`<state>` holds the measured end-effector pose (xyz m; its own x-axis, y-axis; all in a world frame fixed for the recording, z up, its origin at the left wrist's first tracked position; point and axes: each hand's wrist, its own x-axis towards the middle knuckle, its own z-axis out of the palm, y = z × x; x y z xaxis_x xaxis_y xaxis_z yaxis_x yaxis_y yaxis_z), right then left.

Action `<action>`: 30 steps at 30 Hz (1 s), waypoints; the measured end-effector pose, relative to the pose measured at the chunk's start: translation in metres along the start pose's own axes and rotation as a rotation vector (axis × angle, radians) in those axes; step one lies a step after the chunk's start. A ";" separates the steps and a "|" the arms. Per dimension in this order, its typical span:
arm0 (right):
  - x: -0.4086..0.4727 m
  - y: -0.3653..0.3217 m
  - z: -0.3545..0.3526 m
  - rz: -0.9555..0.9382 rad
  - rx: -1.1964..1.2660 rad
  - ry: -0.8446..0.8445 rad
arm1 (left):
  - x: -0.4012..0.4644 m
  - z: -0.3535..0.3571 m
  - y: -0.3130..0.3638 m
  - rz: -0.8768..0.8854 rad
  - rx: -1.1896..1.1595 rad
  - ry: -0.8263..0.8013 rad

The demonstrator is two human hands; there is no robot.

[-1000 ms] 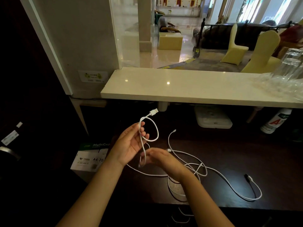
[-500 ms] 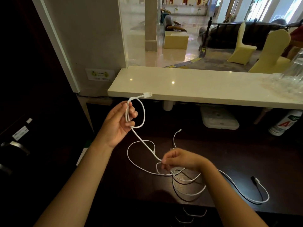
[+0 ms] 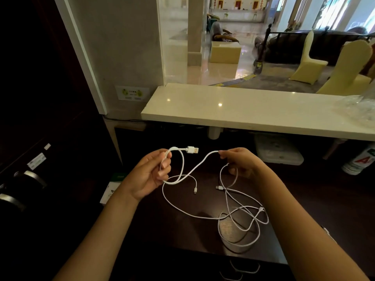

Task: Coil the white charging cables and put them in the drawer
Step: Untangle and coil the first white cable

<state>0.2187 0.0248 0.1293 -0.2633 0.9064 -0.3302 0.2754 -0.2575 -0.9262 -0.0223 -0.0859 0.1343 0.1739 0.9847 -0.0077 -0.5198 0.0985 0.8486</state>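
Note:
My left hand (image 3: 149, 175) pinches a small loop of a white charging cable (image 3: 194, 169), and the cable's USB plug (image 3: 192, 149) sticks out to the right above my fingers. A stretch of that same cable runs across to my right hand (image 3: 241, 162), which pinches it at about the same height. Below the hands the rest of the white cable hangs down and lies tangled with other white cable loops (image 3: 241, 226) on the dark desk (image 3: 192, 236). Two small connector ends (image 3: 195, 190) dangle between my hands. Drawer handles (image 3: 245, 269) show at the desk's front edge.
A white stone counter (image 3: 253, 112) overhangs the back of the desk. Under it sit a white flat box (image 3: 278, 151) and a bottle with a red and green label (image 3: 361, 162). A paper ream box (image 3: 110, 190) stands at the left, beside dark cabinets.
My right hand has risen from the desk, drawing a stretch of cable up level with my left hand. My left hand still holds its loop.

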 end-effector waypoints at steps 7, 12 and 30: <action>-0.023 -0.048 0.030 -0.071 0.433 -0.059 | -0.003 0.007 -0.011 -0.085 0.235 0.190; -0.052 -0.047 0.064 -0.268 0.265 -0.173 | 0.001 0.013 -0.020 -0.046 0.167 0.325; -0.067 0.021 0.104 -0.408 -0.065 -0.308 | 0.004 0.007 -0.009 0.059 -0.355 0.195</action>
<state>0.1460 -0.0767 0.1127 -0.6189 0.7854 0.0082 0.1479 0.1267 -0.9809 -0.0115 -0.0839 0.1305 -0.0086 0.9956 -0.0938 -0.7866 0.0512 0.6154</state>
